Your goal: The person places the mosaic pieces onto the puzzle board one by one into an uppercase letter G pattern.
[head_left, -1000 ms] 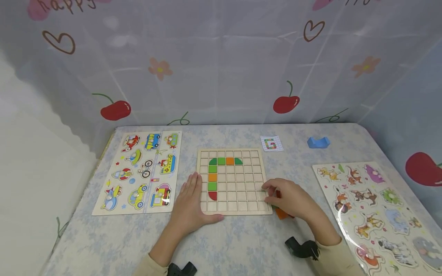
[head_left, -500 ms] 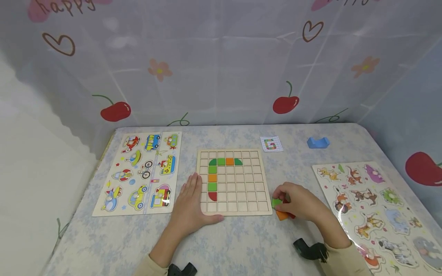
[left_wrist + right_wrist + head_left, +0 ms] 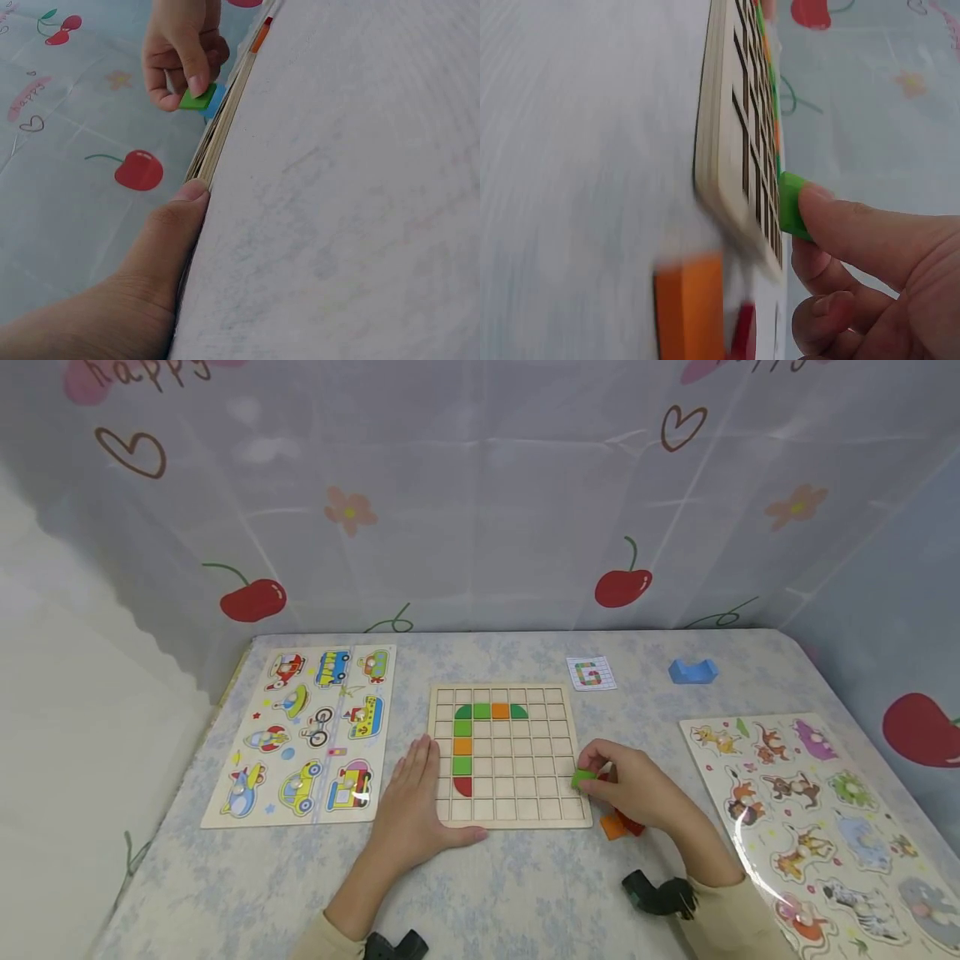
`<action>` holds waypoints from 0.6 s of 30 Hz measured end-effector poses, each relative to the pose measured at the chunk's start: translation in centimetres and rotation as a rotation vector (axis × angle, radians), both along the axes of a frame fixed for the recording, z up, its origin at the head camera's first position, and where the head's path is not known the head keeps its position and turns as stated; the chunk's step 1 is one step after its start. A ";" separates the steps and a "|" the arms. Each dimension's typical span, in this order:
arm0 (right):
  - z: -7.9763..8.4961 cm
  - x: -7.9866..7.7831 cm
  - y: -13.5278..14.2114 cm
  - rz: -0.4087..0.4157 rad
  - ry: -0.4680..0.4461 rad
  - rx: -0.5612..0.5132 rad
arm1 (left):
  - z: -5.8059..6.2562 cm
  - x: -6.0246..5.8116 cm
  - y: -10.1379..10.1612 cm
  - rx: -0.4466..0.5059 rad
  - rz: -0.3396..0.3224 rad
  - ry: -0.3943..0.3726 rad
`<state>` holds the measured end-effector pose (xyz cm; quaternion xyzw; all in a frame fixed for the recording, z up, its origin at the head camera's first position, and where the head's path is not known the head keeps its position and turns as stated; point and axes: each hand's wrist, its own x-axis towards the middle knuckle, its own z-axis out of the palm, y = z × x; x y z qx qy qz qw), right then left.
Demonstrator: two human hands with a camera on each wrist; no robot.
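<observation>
A wooden grid board (image 3: 525,785) lies mid-table, with green, orange and red tiles set in cells along its upper row and left column. The left hand (image 3: 411,814) rests flat against the board's lower left corner, fingers along the side and thumb at the front edge. Between thumb and fingers, the right hand (image 3: 630,781) pinches a green square tile (image 3: 790,204) over the board's right edge. Loose orange tile (image 3: 612,827) and red tile (image 3: 632,824) pieces lie on the table beside the board's lower right corner, partly below the right hand.
A small pattern card (image 3: 591,673) lies behind the board, with a blue notched block (image 3: 692,672) to its right. A vehicle puzzle board (image 3: 300,743) is at the left and an animal puzzle board (image 3: 795,810) at the right.
The right hand drew back from the board's right edge to the loose tiles, then came left and up again with a green tile pinched. The left hand stayed still.
</observation>
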<state>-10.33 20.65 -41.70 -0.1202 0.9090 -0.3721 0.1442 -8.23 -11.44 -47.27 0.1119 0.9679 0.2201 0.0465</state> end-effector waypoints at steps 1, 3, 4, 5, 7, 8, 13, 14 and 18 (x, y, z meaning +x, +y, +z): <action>0.0 -0.1 -0.6 0.009 -0.001 -0.011 | 0.0 0.0 0.0 -0.002 0.000 0.000; -0.1 -0.3 -1.9 0.026 -0.001 -0.039 | 0.1 0.0 0.0 -0.002 0.000 0.002; -0.2 -0.5 -2.6 0.039 0.006 -0.048 | 0.1 0.0 0.0 -0.002 0.001 0.003; -0.4 -0.6 -3.3 0.050 0.014 -0.056 | 0.1 0.0 0.0 -0.001 0.002 0.006; -0.7 -0.9 -4.7 0.065 0.021 -0.074 | 0.0 0.0 0.0 0.000 0.004 0.007; -0.8 -1.0 -5.4 0.069 0.023 -0.082 | 0.0 0.0 0.0 0.001 0.005 0.006; -1.3 -1.1 -8.5 0.078 0.014 -0.102 | -0.1 0.0 0.0 0.003 0.008 0.007; -1.4 -1.1 -9.1 0.082 0.015 -0.103 | -0.1 0.0 0.0 0.003 0.008 0.010; -1.5 -1.0 -10.7 0.090 0.033 -0.085 | -0.1 0.1 0.0 -0.005 0.004 0.020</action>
